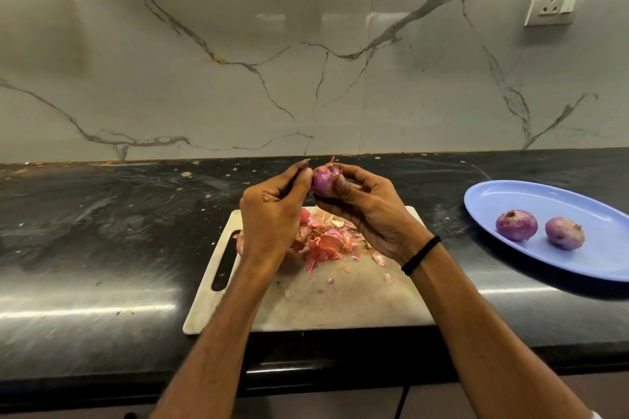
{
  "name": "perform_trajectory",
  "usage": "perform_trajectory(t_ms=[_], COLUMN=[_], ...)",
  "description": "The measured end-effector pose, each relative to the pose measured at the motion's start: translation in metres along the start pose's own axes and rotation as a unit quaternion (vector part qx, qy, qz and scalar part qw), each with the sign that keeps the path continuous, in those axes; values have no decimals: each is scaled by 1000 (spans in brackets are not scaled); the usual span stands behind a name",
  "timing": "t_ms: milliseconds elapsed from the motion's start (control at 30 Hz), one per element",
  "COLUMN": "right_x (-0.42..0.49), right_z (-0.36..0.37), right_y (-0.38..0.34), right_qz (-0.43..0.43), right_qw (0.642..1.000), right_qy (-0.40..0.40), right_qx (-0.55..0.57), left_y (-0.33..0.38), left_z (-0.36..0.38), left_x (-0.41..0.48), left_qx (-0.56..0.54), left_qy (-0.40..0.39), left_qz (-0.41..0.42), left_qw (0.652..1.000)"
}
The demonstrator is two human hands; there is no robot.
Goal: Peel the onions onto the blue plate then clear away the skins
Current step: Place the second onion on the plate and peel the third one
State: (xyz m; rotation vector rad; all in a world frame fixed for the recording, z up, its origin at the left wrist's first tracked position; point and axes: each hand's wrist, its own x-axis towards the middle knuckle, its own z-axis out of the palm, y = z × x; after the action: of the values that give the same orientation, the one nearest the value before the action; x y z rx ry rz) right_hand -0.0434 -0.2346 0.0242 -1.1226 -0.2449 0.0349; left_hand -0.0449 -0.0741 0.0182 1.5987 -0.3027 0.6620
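My right hand (369, 211) grips a small purple onion (322, 180) above the far edge of the cutting board (340, 303). My left hand (272, 214) has its fingers curled, and its fingertips pinch at the onion's left side. A pile of pink and red onion skins (326, 241) lies on the board below both hands. Two peeled purple onions (516, 224) (564, 233) sit side by side on the blue plate (544, 197) at the right.
The board lies on a black stone counter (102, 231) against a marble-patterned wall. A wall socket (553, 2) is at the upper right. Small skin crumbs are scattered over the counter behind the board. The counter's front edge runs below the board.
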Motion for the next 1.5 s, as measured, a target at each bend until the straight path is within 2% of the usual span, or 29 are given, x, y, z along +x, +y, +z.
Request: perform_trajectory(t_ms=[200, 367, 600, 967, 1267, 1500], right_x=[1, 1, 1, -3, -1, -2], right_z=[-1, -3, -2, 5, 4, 2], right_y=[-1, 0, 0, -3, -4, -3], right_qz=[-4, -15, -11, 7, 5, 20], right_qw=[1000, 1000, 1000, 998, 996, 998], right_qy=[-4, 0, 1, -25, -18, -4], right_qx=[5, -14, -18, 53, 82, 63], left_y=[1, -1, 0, 3, 7, 1], left_z=[-2, -3, -3, 0, 1, -3], left_x=[1, 3, 0, -3, -3, 0], left_qx=[-51, -43, -17, -13, -57, -36], left_qy=[-50, -45, -29, 34, 1, -14], left_qz=[-47, -59, -26, -12, -28, -52], left_qw=[996, 996, 999, 999, 998, 998])
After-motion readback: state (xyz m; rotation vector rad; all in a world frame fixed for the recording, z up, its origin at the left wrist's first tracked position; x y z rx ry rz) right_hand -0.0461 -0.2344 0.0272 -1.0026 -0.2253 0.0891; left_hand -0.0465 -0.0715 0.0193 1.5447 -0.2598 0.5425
